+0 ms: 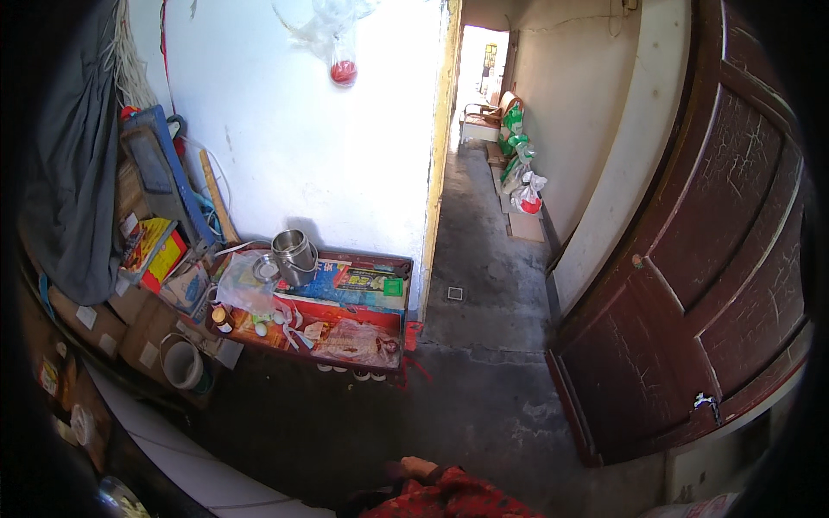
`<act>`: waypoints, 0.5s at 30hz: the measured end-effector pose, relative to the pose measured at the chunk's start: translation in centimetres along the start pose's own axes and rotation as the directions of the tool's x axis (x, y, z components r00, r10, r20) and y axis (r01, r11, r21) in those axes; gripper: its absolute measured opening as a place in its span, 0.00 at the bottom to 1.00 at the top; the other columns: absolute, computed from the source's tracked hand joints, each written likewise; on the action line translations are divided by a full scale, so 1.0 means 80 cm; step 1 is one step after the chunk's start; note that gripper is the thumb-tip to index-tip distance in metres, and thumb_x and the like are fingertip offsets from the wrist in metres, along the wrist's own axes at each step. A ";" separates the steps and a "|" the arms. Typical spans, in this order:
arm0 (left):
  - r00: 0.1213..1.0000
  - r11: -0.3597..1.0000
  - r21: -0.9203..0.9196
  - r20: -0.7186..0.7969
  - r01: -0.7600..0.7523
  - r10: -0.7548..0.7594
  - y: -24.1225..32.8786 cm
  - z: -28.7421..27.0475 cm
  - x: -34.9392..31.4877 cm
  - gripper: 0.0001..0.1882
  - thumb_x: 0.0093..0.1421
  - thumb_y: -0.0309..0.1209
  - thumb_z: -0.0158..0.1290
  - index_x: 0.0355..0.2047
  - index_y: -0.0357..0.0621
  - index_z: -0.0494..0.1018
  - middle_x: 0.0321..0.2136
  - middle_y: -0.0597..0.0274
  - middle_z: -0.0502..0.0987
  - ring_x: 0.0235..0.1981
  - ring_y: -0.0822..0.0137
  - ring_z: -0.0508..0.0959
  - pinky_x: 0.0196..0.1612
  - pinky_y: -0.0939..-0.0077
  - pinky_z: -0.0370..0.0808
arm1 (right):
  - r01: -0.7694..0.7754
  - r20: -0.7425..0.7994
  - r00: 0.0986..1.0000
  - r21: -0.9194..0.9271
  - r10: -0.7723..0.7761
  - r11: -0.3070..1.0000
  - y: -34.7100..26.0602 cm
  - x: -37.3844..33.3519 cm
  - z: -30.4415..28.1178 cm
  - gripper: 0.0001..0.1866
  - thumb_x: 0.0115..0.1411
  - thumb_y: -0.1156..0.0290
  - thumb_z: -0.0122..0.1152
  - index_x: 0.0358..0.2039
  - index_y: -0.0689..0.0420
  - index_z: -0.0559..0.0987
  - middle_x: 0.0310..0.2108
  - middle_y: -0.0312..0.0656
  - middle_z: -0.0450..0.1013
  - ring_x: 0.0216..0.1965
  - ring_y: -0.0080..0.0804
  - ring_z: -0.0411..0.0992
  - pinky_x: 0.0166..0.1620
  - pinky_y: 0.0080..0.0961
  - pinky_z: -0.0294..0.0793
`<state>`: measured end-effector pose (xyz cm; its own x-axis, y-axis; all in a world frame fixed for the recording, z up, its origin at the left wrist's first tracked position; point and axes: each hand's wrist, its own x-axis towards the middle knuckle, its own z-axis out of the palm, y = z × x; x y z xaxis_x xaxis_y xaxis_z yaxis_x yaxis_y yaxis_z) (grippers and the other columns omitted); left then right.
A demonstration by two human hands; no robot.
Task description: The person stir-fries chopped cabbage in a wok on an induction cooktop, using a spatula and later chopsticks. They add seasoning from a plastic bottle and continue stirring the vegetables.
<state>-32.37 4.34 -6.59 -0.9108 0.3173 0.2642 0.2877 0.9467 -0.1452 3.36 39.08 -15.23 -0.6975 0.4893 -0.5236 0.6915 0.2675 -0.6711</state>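
At the lower edge, a hand [420, 466] shows only in small part beyond a red patterned sleeve [458, 496]. That sleeve runs in from the right, so I take it for my right hand; its fingers are too blurred to read. No held thing can be made out there. My left hand does not show. Ahead and to the left stands a low red table [380, 369]. On it are a steel pot with a handle [295, 263], a round metal lid [264, 268], a clear plastic bag [231, 285], a brown jar [222, 319] and small whitish round items [262, 329].
A dark brown panelled door [639, 319] stands open on the right. Beyond the doorway, a passage holds a chair [492, 115] and tied bags [527, 197] along its wall. At left are a white bucket [182, 366], stacked cardboard boxes [142, 332] and a grey cloth [73, 164].
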 end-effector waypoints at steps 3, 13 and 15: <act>1.000 1.000 -0.012 0.005 0.006 -0.006 0.009 -0.010 0.002 0.35 0.52 0.48 0.56 0.60 0.56 0.64 0.58 0.62 0.66 0.57 0.60 0.66 0.51 0.58 0.67 | -0.110 0.020 0.994 0.032 0.110 0.993 0.000 -0.014 -0.012 0.20 0.57 0.55 0.53 0.34 0.60 0.82 0.36 0.56 0.78 0.42 0.54 0.76 0.43 0.44 0.75; 0.999 0.998 -0.058 0.029 0.026 -0.024 0.031 -0.051 -0.006 0.36 0.52 0.48 0.56 0.61 0.56 0.64 0.59 0.62 0.66 0.58 0.60 0.66 0.52 0.58 0.67 | -0.198 -0.056 0.977 0.152 0.208 0.969 -0.041 -0.061 -0.045 0.24 0.56 0.53 0.56 0.32 0.66 0.79 0.36 0.62 0.76 0.44 0.56 0.74 0.42 0.45 0.73; 0.999 0.998 -0.062 0.045 0.028 -0.025 0.028 -0.044 -0.009 0.36 0.52 0.48 0.56 0.61 0.55 0.64 0.59 0.62 0.66 0.58 0.59 0.66 0.52 0.58 0.67 | -0.083 -0.040 0.995 0.103 0.087 0.991 -0.043 -0.067 -0.051 0.23 0.56 0.54 0.55 0.33 0.65 0.79 0.36 0.61 0.76 0.44 0.57 0.75 0.42 0.45 0.73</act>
<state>-30.02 6.41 -3.72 -0.9300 0.2907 0.2249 0.2802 0.9568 -0.0783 5.49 38.90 -7.94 -0.6263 0.5436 -0.5589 0.7239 0.1393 -0.6757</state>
